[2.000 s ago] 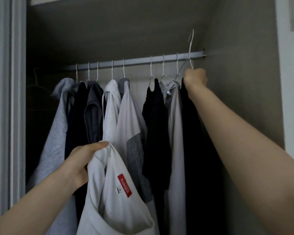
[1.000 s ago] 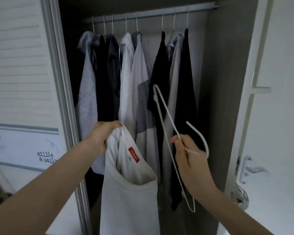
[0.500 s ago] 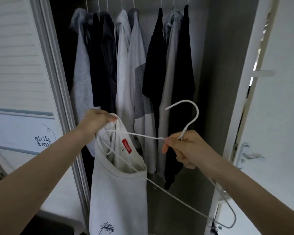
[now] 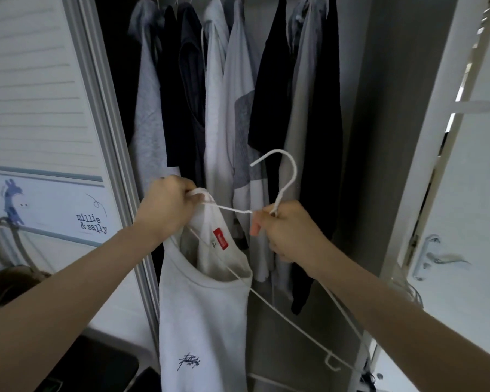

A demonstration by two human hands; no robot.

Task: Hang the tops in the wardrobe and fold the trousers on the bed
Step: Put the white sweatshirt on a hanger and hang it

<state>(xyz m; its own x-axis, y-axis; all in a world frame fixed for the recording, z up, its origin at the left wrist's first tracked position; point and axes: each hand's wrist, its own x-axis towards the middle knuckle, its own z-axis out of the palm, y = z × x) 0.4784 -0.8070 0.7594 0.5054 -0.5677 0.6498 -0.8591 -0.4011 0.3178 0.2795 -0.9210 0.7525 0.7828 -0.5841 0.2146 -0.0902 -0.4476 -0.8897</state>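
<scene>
The white top [image 4: 201, 321] hangs just in front of the wardrobe [image 4: 379, 137], near its left edge. The left hand [image 4: 164, 207] pinches the neck of the top and lifts it, so the neck hole stays open like a little mouth. The right hand [image 4: 286, 230] is curled tight round the white hanger [image 4: 287, 176], just under its hook. One arm of the hanger pokes into the neck hole, and the other arm slants down outside the top. I think the hanger goes in one side at a time because the neck is too small for both.

Inside the wardrobe, other tops [image 4: 238, 94] already hang in a row (grey, black and white ones). The hook points up, ready for the rail, which is out of sight.
</scene>
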